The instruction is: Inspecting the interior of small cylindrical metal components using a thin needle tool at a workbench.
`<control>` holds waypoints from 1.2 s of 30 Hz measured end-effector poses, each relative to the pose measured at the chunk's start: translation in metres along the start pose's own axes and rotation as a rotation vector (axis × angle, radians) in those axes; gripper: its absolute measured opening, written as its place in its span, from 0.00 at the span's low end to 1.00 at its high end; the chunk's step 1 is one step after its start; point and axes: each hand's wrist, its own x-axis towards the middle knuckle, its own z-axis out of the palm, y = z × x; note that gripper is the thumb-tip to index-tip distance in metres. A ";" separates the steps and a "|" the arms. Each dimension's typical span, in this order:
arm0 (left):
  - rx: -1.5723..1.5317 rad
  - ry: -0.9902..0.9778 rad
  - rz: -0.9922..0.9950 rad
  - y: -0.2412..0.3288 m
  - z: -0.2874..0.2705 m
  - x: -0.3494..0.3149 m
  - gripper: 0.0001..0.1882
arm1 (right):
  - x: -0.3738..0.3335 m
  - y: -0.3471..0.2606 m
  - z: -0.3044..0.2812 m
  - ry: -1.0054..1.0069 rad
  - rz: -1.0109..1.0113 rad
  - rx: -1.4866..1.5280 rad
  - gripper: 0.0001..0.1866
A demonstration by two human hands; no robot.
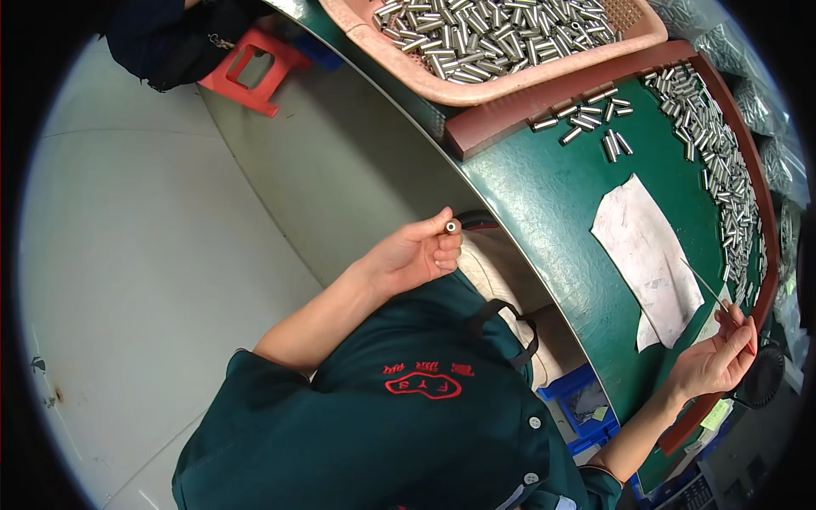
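My left hand [422, 252] is over my lap, off the table's edge, with thumb and fingers pinching a small metal sleeve [451, 227]. The sleeve's round end, with a hole in it, faces up. At the right side of the table my right hand [721, 357] is closed on a thin metal rod tool [705, 281] with what looks like a red handle, mostly hidden by the fingers. The rod points up and left across the edge of a stained white cloth [648, 259]. That cloth lies flat on the green table top [544, 221].
A pink plastic basket [399, 70] full of metal sleeves stands at the back. Loose sleeves [586, 119] lie near a brown wooden rail [493, 123]; a dense heap [714, 161] lines the right rail. A red stool [252, 72] and another person's dark sleeve [161, 42] are far left.
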 end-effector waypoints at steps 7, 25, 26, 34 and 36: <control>-0.113 -0.019 -0.041 -0.001 -0.002 -0.001 0.14 | 0.000 -0.002 0.000 -0.006 0.003 0.004 0.11; 0.159 -0.117 0.030 0.002 0.022 -0.012 0.13 | 0.001 -0.002 -0.004 0.008 0.000 0.010 0.11; 0.303 -0.179 0.097 0.003 0.033 -0.014 0.13 | 0.003 -0.002 -0.002 0.039 0.008 0.001 0.10; 0.810 -0.278 0.170 0.002 0.159 0.031 0.08 | 0.026 -0.005 -0.017 0.255 0.038 0.077 0.09; 0.868 -0.340 0.126 -0.004 0.184 0.058 0.09 | 0.031 -0.003 -0.023 0.302 0.028 0.077 0.08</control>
